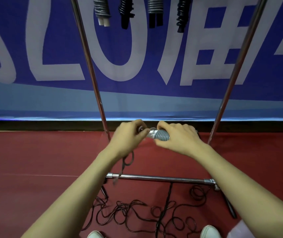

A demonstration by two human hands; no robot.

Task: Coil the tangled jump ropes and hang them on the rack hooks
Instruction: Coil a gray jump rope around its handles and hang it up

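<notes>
Dark tangled ropes [137, 213] sprawl on the red floor [34, 152] by the rack [154, 177]. Above, the right hand [176, 136] curls round a grey coiled rope [162, 135] lying left-to-right; the left hand [128, 136] pinches its white-handled end. Beyond, four hung coils [102, 9] dangle before a blue banner [137, 95] lettered "LO".

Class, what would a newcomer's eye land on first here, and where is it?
First, the two hands meeting at centre: the right hand grips a grey coiled jump rope with white handles, the left hand pinching its end. Next, four coiled rope bundles hanging at the top, and dark tangled ropes on the red floor below.
</notes>
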